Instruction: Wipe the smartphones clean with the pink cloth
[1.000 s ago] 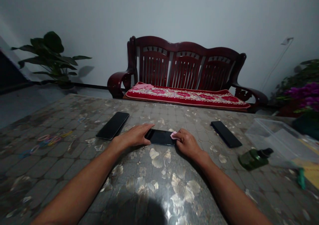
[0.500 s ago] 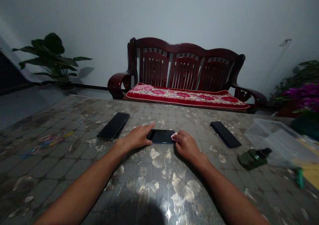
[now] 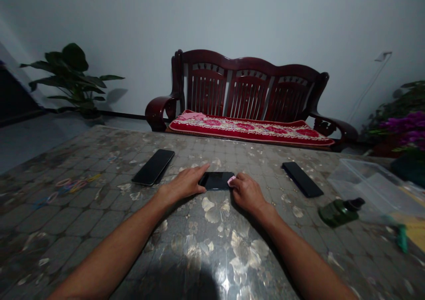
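A dark smartphone (image 3: 215, 182) lies flat on the patterned tabletop (image 3: 212, 242) in front of me, its screen facing up. My left hand (image 3: 186, 182) grips its left end, the thumb at the near edge and the fingers at the far edge. At the right end, my right hand (image 3: 246, 192) pinches a small pale pink cloth (image 3: 231, 181) against the phone; most of the cloth is hidden by the fingers. Another black phone (image 3: 154, 167) rests to the left of my left hand, and a third dark phone (image 3: 302, 179) lies off to the right.
On the right are a green spray bottle (image 3: 340, 212) lying on its side, a clear plastic box (image 3: 368, 189) and a small green object (image 3: 402, 239). Several coloured rubber bands (image 3: 78, 185) lie at left. A wooden bench (image 3: 245, 87) stands behind the table.
The whole view has shifted slightly. Both hands keep nearly the same places at the phone's ends, with the pink cloth still at its right end.
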`<state>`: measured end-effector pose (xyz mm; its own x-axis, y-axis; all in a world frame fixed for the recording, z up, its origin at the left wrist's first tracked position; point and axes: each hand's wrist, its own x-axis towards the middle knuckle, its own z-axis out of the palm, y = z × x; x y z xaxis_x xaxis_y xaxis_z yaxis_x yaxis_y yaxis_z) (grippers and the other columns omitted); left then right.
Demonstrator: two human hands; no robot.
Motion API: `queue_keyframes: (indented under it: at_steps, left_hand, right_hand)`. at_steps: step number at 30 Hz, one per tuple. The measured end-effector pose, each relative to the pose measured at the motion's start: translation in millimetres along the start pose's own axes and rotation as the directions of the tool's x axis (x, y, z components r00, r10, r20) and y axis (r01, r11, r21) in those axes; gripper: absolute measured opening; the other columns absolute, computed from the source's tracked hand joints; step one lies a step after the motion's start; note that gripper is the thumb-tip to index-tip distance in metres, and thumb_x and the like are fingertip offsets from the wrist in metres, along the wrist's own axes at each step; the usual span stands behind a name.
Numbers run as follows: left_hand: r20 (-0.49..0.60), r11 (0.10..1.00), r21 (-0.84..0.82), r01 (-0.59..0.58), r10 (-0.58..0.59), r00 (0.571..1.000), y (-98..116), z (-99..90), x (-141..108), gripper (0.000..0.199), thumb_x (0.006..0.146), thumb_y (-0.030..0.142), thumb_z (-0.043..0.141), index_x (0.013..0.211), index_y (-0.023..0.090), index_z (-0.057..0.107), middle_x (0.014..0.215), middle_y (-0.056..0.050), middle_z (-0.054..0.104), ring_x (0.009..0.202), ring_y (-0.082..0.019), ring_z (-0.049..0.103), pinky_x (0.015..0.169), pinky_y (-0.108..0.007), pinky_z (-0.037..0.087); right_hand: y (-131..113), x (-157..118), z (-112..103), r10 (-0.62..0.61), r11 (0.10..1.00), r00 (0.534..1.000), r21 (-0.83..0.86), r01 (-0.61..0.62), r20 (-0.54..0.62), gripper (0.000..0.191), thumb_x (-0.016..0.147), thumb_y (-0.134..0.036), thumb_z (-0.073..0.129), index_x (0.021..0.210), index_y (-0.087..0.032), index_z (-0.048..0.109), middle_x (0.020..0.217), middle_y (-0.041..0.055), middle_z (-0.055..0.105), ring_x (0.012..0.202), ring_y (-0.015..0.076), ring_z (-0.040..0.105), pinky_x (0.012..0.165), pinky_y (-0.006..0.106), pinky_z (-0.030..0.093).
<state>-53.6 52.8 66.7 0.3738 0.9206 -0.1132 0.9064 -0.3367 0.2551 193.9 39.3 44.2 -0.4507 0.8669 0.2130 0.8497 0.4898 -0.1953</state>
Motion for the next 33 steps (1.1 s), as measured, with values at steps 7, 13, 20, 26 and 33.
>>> queue_keyframes:
  at_steps: [7,13,20,26,33]
  left_hand:
    - [-0.021,1.000,0.022,-0.005,0.005,1.000,2,1.5,1,0.089,0.080,0.030,0.072,0.155,0.019,0.026,0.142,-0.015,0.057,0.128,-0.031,0.056,0.103,-0.036,0.043]
    - [-0.015,1.000,0.020,0.010,-0.010,1.000,0,3.5,1,0.086,0.081,0.030,0.071,0.155,0.023,0.028,0.148,-0.013,0.052,0.132,-0.031,0.053,0.107,-0.037,0.040]
    - [0.006,1.000,0.015,0.010,-0.010,1.000,3,-1.7,-1,0.085,0.081,0.030,0.072,0.154,0.022,0.028,0.148,-0.014,0.052,0.133,-0.031,0.052,0.107,-0.037,0.039]
    - [-0.001,1.000,0.005,0.004,-0.004,1.000,4,-2.5,-1,0.086,0.080,0.028,0.073,0.154,0.023,0.029,0.144,-0.016,0.055,0.130,-0.032,0.054,0.105,-0.039,0.041]
    - [0.007,1.000,-0.020,-0.016,0.016,1.000,10,-5.0,-4,0.085,0.081,0.027,0.073,0.154,0.022,0.029,0.147,-0.015,0.052,0.132,-0.031,0.052,0.107,-0.037,0.040]
  right_hand:
    - [-18,1,5,-0.121,0.993,0.993,0.006,0.121,0.004,0.025,0.090,-0.013,0.051,0.103,-0.018,0.071,0.101,0.0090,0.064,0.094,0.0200,0.057,0.079,0.027,0.041]
    - [-20,4,2,-0.196,0.981,0.980,0.002,0.196,0.039,0.022,0.087,-0.013,0.053,0.098,-0.019,0.071,0.098,0.0084,0.064,0.091,0.0200,0.057,0.078,0.027,0.040]
    - [16,7,-6,0.100,0.995,0.995,-0.012,-0.100,0.021,0.028,0.086,-0.013,0.051,0.100,-0.020,0.075,0.095,0.0075,0.064,0.091,0.0189,0.059,0.076,0.026,0.040]
    - [5,7,-3,-0.004,0.999,0.999,0.037,0.002,0.040,0.030,0.084,-0.010,0.051,0.101,-0.021,0.074,0.098,0.0069,0.064,0.093,0.0186,0.059,0.079,0.025,0.040]
    - [21,14,-2,0.129,0.992,0.991,-0.008,-0.129,0.021,0.030,0.089,-0.013,0.051,0.105,-0.021,0.075,0.098,0.0082,0.064,0.095,0.0195,0.058,0.078,0.026,0.040]
